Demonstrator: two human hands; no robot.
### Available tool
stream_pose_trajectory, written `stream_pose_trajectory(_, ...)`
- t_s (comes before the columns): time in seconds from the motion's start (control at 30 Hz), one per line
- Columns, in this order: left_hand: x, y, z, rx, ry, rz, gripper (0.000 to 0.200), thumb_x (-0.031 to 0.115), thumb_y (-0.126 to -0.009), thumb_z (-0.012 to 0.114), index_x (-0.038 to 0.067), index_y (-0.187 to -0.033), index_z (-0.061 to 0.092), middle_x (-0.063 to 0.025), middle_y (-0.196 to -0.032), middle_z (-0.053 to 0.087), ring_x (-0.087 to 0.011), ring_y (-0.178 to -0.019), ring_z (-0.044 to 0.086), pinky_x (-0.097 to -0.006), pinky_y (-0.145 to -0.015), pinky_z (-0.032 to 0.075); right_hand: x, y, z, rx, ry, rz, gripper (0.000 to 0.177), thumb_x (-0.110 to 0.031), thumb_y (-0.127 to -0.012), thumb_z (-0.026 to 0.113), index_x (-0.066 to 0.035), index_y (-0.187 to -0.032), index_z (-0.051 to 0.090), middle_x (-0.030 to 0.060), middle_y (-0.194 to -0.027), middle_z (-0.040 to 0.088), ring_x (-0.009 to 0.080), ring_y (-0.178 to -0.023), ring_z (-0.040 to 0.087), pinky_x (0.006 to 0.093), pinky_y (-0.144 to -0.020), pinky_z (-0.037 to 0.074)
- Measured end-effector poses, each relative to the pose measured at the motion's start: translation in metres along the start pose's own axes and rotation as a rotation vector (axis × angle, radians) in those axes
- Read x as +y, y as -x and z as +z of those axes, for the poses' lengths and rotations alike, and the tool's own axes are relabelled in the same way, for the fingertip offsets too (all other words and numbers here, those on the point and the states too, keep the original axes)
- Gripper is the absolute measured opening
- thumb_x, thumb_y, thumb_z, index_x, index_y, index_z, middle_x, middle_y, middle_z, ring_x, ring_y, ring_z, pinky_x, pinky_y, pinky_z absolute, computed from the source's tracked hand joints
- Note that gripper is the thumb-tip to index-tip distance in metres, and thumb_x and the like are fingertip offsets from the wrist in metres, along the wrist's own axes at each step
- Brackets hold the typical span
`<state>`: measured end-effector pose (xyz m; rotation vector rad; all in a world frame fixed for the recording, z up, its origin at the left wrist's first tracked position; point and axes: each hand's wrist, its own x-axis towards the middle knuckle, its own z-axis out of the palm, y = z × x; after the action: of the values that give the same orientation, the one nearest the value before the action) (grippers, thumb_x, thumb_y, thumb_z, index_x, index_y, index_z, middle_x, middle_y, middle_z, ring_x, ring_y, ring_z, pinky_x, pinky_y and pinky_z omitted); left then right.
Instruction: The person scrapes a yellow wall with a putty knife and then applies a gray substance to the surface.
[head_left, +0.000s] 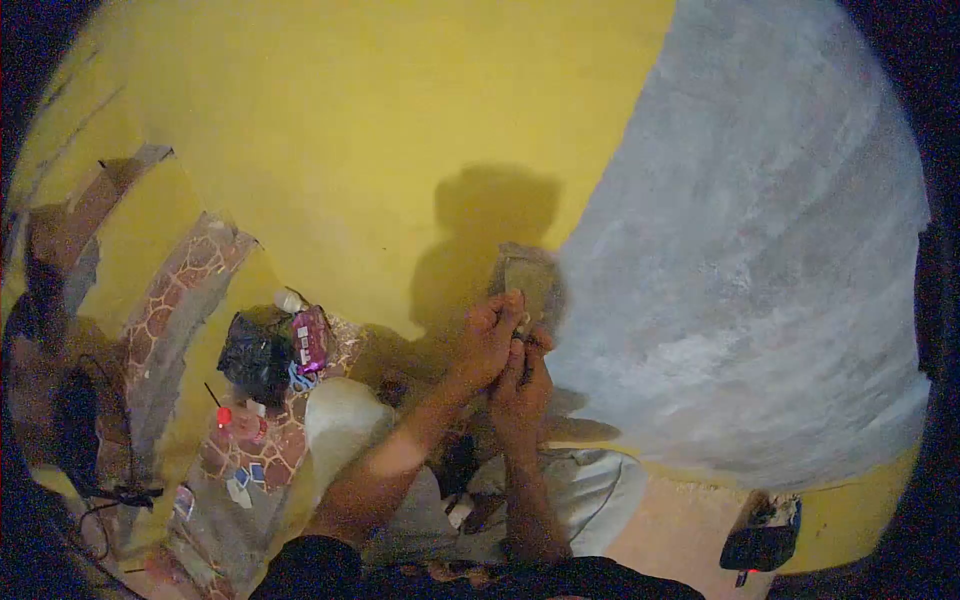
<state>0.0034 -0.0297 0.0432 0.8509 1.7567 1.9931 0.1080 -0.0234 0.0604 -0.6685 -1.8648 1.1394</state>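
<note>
My left hand (487, 338) and my right hand (523, 383) are close together in front of the wall, fingers pinched. Between the fingertips shows a small pale bit, and I cannot tell what it is. Right behind them, a squarish grey-brown patch (541, 275) with a rough edge stands out at the border of the yellow wall (400, 90) and the grey plastered area (745, 230). My hands overlap its lower part in this view. Shadows of the hands fall on the yellow paint to the left.
Tiled steps (185, 275) rise at the left. On one lie a black plastic bag (252, 352), a purple packet (311, 338), a red-capped bottle (240, 423) and small blue-and-white packets (250, 476). A black box with a red light (762, 535) sits low at the right. My legs (590, 490) are folded below.
</note>
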Motion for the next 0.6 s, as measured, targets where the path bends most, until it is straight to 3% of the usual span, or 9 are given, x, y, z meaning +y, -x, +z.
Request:
stream_pose_trajectory(0.1,0.003,-0.001,0.005,0.134,-0.037,0.138,0.053,0.049,-0.106,0.051,0.001,-0.09,0.065,-0.0046,-0.071,0.066,-0.0139,-0.061,0.059,-0.0334,-0.059,0.05,0.0,-0.004,0.002,-0.039,-0.016,0.059,0.042,-0.032,-0.109,0.046,0.006,-0.12,0.061,0.0201,-0.103,0.071,0.0262,-0.089,0.067,0.0387,-0.078,0.052)
stream_pose_trajectory(0.13,0.011,0.002,0.005,0.137,-0.031,0.135,0.053,0.049,-0.106,0.051,0.001,-0.09,0.065,-0.0046,-0.071,0.066,-0.0139,-0.061,0.059,-0.0334,-0.059,0.05,0.001,-0.004,0.002,-0.053,-0.028,0.098,0.042,-0.031,-0.11,0.046,0.006,-0.12,0.062,0.0197,-0.103,0.071,0.0254,-0.09,0.067,0.0383,-0.079,0.052)
stream_pose_trajectory(0.2,0.067,0.011,0.0,0.079,0.128,-0.081,0.054,0.048,-0.107,0.051,0.0,-0.086,0.063,-0.0047,-0.067,0.063,-0.0144,-0.058,0.058,-0.0335,-0.056,0.05,0.0,-0.003,0.002,-0.073,-0.053,0.178,0.041,-0.03,-0.11,0.045,0.007,-0.12,0.062,0.0189,-0.104,0.071,0.0237,-0.091,0.066,0.0375,-0.081,0.053)
stream_pose_trajectory(0.33,0.042,-0.007,-0.012,-0.007,0.046,-0.011,0.053,0.047,-0.108,0.049,0.001,-0.084,0.061,-0.0073,-0.067,0.064,-0.0179,-0.06,0.066,-0.0349,-0.055,0.053,0.002,-0.006,0.012,-0.109,-0.108,0.285,0.041,-0.027,-0.11,0.045,0.009,-0.12,0.062,0.0177,-0.106,0.071,0.0212,-0.094,0.065,0.0364,-0.084,0.053)
stream_pose_trajectory(0.4,0.047,-0.01,-0.012,-0.15,0.191,-0.094,0.054,0.046,-0.108,0.047,0.001,-0.081,0.06,-0.009,-0.069,0.066,-0.0196,-0.06,0.067,-0.0363,-0.055,0.053,0.015,-0.006,0.02,0.02,-0.153,0.03,0.044,-0.029,-0.11,0.045,0.01,-0.119,0.062,0.0178,-0.107,0.071,0.0209,-0.095,0.065,0.0348,-0.084,0.053)
stream_pose_trajectory(0.43,0.061,-0.007,-0.011,-0.15,0.192,-0.093,0.054,0.046,-0.108,0.047,0.001,-0.081,0.06,-0.009,-0.069,0.066,-0.0196,-0.06,0.067,-0.0363,-0.055,0.053,0.022,-0.009,0.023,0.02,-0.153,0.029,0.044,-0.029,-0.11,0.045,0.01,-0.119,0.062,0.0178,-0.107,0.071,0.0209,-0.095,0.065,0.0348,-0.084,0.053)
stream_pose_trajectory(0.5,0.084,0.004,-0.008,0.05,-0.028,-0.098,0.055,0.043,-0.109,0.046,0.0,-0.079,0.062,-0.0096,-0.067,0.067,-0.0187,-0.057,0.063,-0.0356,-0.055,0.051,0.033,-0.009,0.028,0.04,-0.248,-0.089,0.047,-0.031,-0.11,0.047,0.012,-0.12,0.061,0.0171,-0.115,0.07,0.0235,-0.099,0.066,0.0363,-0.089,0.053)
stream_pose_trajectory(0.53,0.072,-0.004,-0.009,0.049,-0.033,-0.101,0.055,0.043,-0.109,0.046,0.0,-0.079,0.062,-0.0096,-0.067,0.067,-0.0187,-0.057,0.063,-0.0356,-0.055,0.051,0.023,-0.012,0.026,0.041,-0.252,-0.084,0.047,-0.031,-0.11,0.047,0.012,-0.12,0.061,0.0171,-0.115,0.07,0.0235,-0.099,0.066,0.0363,-0.089,0.053)
stream_pose_trajectory(0.6,0.037,-0.02,-0.012,0.063,-0.281,0.103,0.056,0.043,-0.108,0.047,-0.002,-0.078,0.063,-0.0125,-0.066,0.065,-0.0215,-0.056,0.061,-0.0394,-0.055,0.048,0.0,-0.014,0.022,-0.091,-0.514,0.219,0.046,-0.031,-0.11,0.048,0.012,-0.12,0.061,0.0156,-0.12,0.067,0.0226,-0.099,0.066,0.0358,-0.089,0.053)
